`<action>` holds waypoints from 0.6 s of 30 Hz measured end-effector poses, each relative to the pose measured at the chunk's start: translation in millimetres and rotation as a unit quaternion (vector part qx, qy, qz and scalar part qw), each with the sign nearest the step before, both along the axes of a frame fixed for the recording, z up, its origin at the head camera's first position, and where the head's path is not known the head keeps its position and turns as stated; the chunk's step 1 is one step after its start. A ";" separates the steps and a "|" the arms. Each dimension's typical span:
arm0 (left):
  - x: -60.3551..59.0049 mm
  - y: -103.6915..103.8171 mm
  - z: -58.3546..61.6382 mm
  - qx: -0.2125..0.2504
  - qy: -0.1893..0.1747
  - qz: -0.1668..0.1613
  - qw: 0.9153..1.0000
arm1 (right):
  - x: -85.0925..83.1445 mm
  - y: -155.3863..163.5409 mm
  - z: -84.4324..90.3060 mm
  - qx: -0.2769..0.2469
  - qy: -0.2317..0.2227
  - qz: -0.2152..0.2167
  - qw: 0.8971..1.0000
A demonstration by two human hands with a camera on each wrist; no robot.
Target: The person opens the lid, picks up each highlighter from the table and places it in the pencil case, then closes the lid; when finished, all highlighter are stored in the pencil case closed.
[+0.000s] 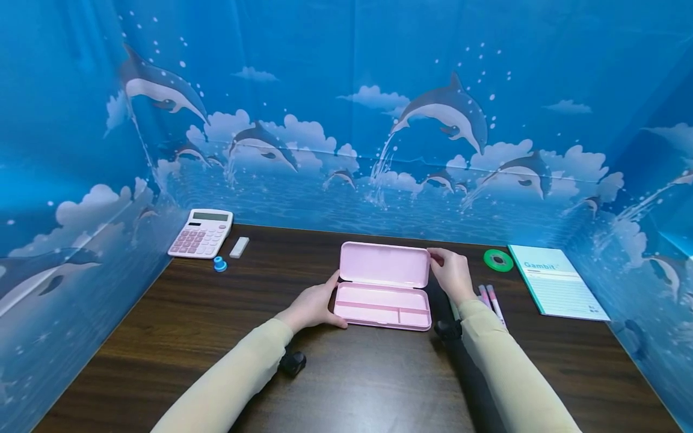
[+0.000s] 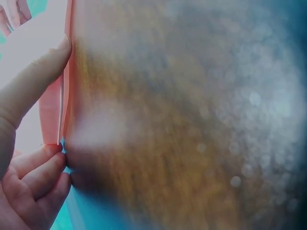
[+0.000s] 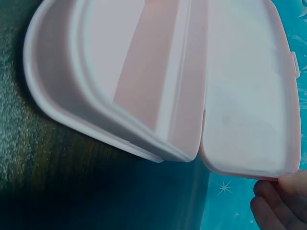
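Note:
A pink pencil case (image 1: 373, 294) lies on the table with its lid (image 1: 385, 264) raised at the back. Dividers split the inside into compartments, and nothing lies in them. My left hand (image 1: 313, 305) grips the case's left end, thumb near the front corner and fingers farther back. In the left wrist view, that thumb (image 2: 41, 72) presses along the pink edge. At the lid's far right corner, my right hand (image 1: 453, 276) pinches the rim between thumb and curled fingers. The right wrist view shows the right hand (image 3: 278, 201) at the corner of the lid (image 3: 252, 96).
At the back left are a calculator (image 1: 201, 234), a blue capped item (image 1: 219, 264) and a white eraser-like block (image 1: 239, 247). On the right lie a green tape roll (image 1: 498, 260), pink-and-white pens (image 1: 495, 302) and a notebook (image 1: 557, 282). A dolphin-printed curtain (image 1: 346, 120) borders the table (image 1: 216, 337).

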State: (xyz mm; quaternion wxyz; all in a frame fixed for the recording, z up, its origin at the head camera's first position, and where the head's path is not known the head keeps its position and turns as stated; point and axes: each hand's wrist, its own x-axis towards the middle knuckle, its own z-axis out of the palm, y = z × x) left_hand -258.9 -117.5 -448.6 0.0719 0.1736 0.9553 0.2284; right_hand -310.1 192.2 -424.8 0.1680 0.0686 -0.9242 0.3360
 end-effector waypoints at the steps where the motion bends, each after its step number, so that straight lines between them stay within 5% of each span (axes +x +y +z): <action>1: -0.1 -0.4 -0.2 -0.001 0.002 -0.001 1.000 | -0.4 -0.6 -0.6 0.000 -0.003 0.001 1.000; 18: -1.8 1.6 0.3 -0.022 0.022 0.000 1.000 | 20.7 17.1 6.5 0.047 -0.028 0.012 0.998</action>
